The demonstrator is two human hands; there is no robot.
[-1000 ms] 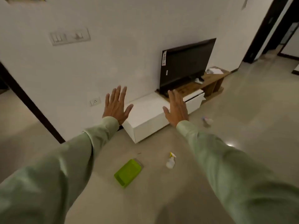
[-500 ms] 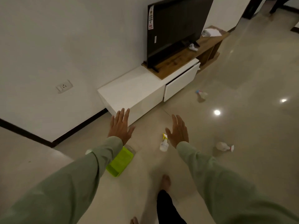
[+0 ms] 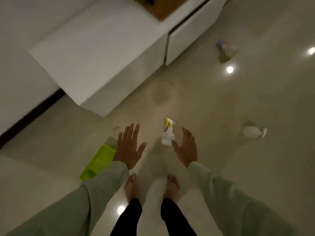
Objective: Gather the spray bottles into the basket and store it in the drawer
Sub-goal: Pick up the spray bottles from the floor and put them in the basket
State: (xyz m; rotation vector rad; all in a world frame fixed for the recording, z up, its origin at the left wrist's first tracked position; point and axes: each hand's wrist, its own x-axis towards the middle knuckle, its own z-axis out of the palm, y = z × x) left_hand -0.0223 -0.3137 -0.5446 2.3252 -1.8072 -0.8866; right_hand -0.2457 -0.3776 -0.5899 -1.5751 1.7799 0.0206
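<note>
A lime-green basket [image 3: 98,161] lies on the floor, partly hidden by my left hand [image 3: 128,147], which hovers above it with fingers spread and empty. A white spray bottle with a yellow trigger [image 3: 168,133] lies on the floor just left of my right hand [image 3: 186,148], also spread and empty. Another white spray bottle [image 3: 254,132] lies on its side to the right. A third bottle with a blue and pink top [image 3: 225,48] is farther back, blurred. The white cabinet's drawer front [image 3: 189,33] stands slightly ajar.
The low white cabinet [image 3: 95,53] stands against the wall ahead, with a wooden shelf top [image 3: 163,9] at its right end. My bare feet [image 3: 151,186] stand on the glossy beige floor. Ceiling lights reflect in the tiles.
The view has tilted down and moved closer to the floor. Both hands have dropped toward the basket and the yellow-trigger bottle. The television has left the frame.
</note>
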